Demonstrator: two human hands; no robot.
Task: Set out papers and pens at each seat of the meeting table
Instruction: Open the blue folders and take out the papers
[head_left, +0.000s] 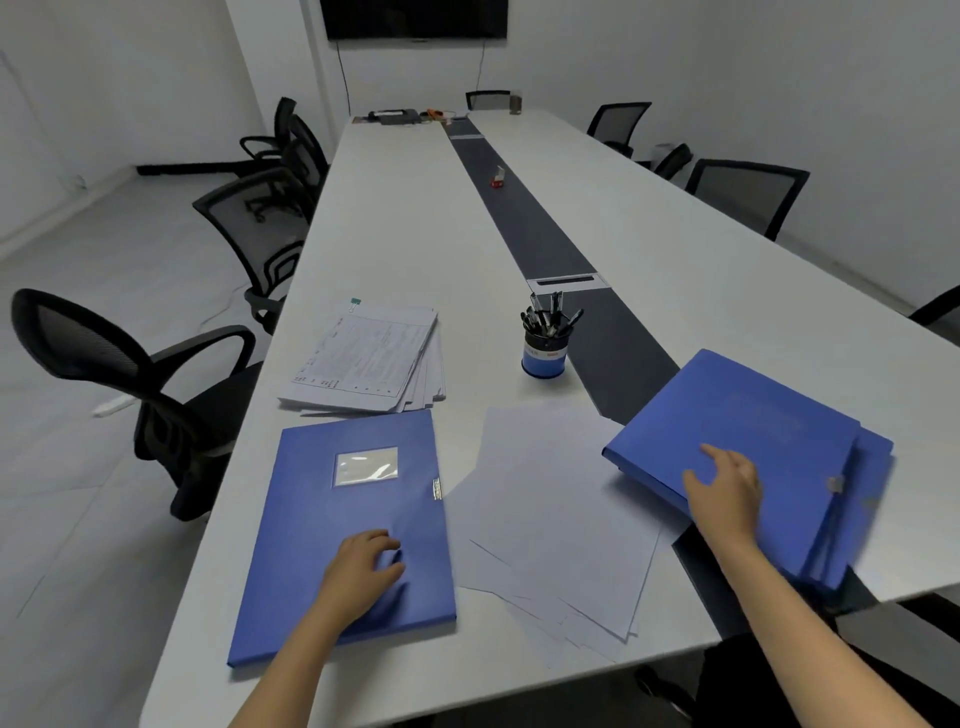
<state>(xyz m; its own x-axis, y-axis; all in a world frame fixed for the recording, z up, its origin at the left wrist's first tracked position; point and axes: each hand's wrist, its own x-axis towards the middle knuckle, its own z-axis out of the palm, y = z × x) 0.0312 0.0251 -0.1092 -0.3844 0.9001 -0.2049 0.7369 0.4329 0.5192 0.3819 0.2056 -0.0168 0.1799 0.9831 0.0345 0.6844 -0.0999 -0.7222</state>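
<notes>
Left grip (363, 566) released, palm flat on a blue folder (337, 519) near the white counter (415, 208) edge; right grip (724, 488) released too, fingers spread on a second folder (753, 415). Blank papers (561, 519) between the folders, printed sheets (369, 358) behind the left one, pens (550, 312) in a cup (543, 358) mid-counter. Best to slide both folders aside flat, without dragging the loose papers.

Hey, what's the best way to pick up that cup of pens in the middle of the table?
Wrap a hand round the pen cup by its round side wall, low on the blue band, coming in level from the near side. The pens fan out of its open top, so a grab from above would hit them. It stands upright on the table with nothing touching it.
</notes>
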